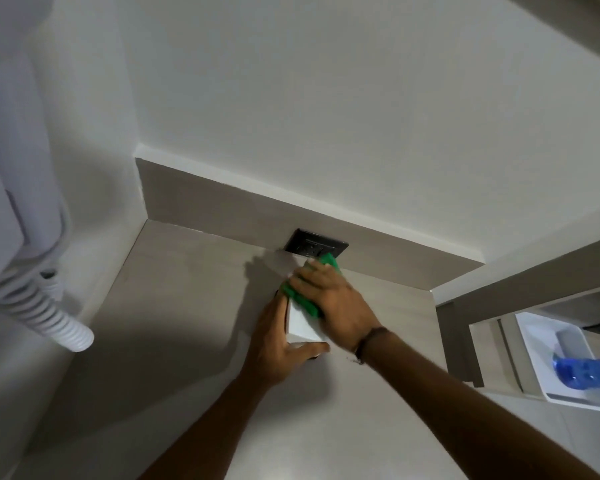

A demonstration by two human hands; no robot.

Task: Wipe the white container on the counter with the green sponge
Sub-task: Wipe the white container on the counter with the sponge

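Note:
A small white container stands on the grey counter close to the back wall. My left hand wraps around its left and near sides, thumb across the front. My right hand lies flat on top of the container and presses the green sponge onto it. Green edges of the sponge show past my fingertips and under my palm. Most of the container is hidden by both hands.
A black wall socket sits in the backsplash just behind the sponge. A white wall-mounted appliance with a coiled cord hangs at the left. At the right, a white tray holds a blue plastic bottle.

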